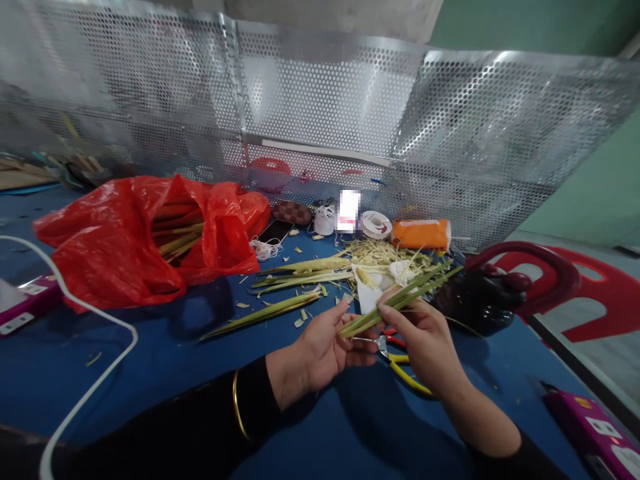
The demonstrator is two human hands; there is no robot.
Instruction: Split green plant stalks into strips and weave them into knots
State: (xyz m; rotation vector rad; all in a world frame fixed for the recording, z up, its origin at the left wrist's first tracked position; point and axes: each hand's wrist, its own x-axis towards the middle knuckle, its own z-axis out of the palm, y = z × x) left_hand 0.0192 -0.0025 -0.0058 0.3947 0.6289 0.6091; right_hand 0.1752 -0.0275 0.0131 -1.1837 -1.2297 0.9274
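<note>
My right hand (425, 337) pinches a small bundle of long green stalks (400, 303) between thumb and fingers, with the bundle slanting up to the right. Beneath its lower end lies my left hand (325, 347), palm up, thumb apart from the fingers; the cut ends touch or nearly touch it. Partly hidden behind my hands are pliers with yellow handles (410, 379) and a red-handled tool (393, 338). A white paper (369, 293) lies just behind the bundle. Left of my hands rest a peeled green stalk (270, 313) and several paler stalks (305, 273).
A red plastic bag (115, 227) holding more stalks stands at left. Shredded scraps (380, 253), a white spool (376, 225), an orange packet (423, 235) and a phone (275, 232) lie toward the perforated metal screen (325, 93). A dark bag (480, 297) and purple power strip (590, 427) are at right.
</note>
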